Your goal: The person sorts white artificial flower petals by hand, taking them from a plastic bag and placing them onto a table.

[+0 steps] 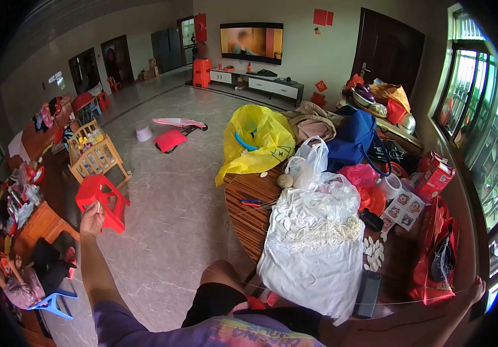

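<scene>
My left hand point(93, 218) is raised out to the left, in front of a red plastic stool, with its fingers pinched together; what is between them is too small to make out. Far to the right, my right hand point(478, 288) is closed on a thin white string point(402, 302). That string runs left across the table's near edge and my lap, then fades from sight. Between the hands, a white cloth point(312, 289) covers part of the table, with a heap of white cords point(333, 234) and small white pieces point(283, 217) on it.
The wooden table point(242, 231) also bears a phone point(368, 294), a red-and-blue tool point(251, 202), a yellow bag point(255, 136) and a red bag point(431, 260). The red stool point(103, 199) and a wooden crib point(97, 153) stand left. Another person point(32, 277) sits at far left.
</scene>
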### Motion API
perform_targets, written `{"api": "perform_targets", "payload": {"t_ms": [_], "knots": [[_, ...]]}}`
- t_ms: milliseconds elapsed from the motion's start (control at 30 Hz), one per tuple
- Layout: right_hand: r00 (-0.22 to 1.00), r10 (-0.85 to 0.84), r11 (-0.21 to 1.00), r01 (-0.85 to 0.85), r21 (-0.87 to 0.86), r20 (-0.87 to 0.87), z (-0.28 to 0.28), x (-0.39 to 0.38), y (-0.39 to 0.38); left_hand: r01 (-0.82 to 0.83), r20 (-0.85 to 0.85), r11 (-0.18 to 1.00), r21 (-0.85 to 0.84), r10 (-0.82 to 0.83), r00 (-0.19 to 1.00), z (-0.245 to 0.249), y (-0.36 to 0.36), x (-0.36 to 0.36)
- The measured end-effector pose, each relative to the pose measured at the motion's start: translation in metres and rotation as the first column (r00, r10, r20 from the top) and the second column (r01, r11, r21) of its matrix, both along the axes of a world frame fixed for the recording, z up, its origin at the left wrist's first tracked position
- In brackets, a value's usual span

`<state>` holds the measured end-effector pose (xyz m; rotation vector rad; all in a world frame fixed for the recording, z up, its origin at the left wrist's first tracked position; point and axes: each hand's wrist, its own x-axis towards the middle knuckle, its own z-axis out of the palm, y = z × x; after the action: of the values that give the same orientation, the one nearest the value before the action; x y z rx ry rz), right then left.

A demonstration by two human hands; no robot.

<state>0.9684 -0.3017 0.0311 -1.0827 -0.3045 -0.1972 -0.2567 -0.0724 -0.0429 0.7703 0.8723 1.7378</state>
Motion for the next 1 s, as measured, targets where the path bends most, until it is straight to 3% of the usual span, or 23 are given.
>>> {"api": "perform_targets", "payload": {"t_ms": [167,233,333,700,833,1000], "knots": [[0.992,0.056,0.995,-0.045,-0.094,0.112,0.004,0.008,-0.007,-0.01,-0.037,1.0,0.0,0.01,0.999,0.009,0.005,0.013],[0.985,0.075,0.988,-0.053,-0.142,0.157,0.005,0.009,-0.01,-0.091,-0.074,0.996,-0.027,0.088,0.993,0.007,0.008,0.012],[0.997,0.038,0.999,-0.037,-0.026,0.062,0.015,-0.013,-0.005,-0.128,-0.169,0.991,-0.037,0.12,0.978,-0.002,0.016,0.008],[0.994,0.042,0.999,-0.043,0.002,0.1,0.02,-0.033,0.017,-0.16,-0.465,0.98,-0.118,0.088,0.881,0.02,0.038,0.075],[0.975,0.12,0.993,-0.114,-0.039,0.189,0.03,-0.061,0.039,-0.125,-0.555,0.986,-0.111,0.043,0.831,0.04,0.045,0.113],[0.862,0.267,0.955,-0.175,-0.241,0.431,0.064,-0.176,0.086,-0.058,-0.634,0.997,-0.057,0.009,0.773,0.059,0.048,0.17]]}}
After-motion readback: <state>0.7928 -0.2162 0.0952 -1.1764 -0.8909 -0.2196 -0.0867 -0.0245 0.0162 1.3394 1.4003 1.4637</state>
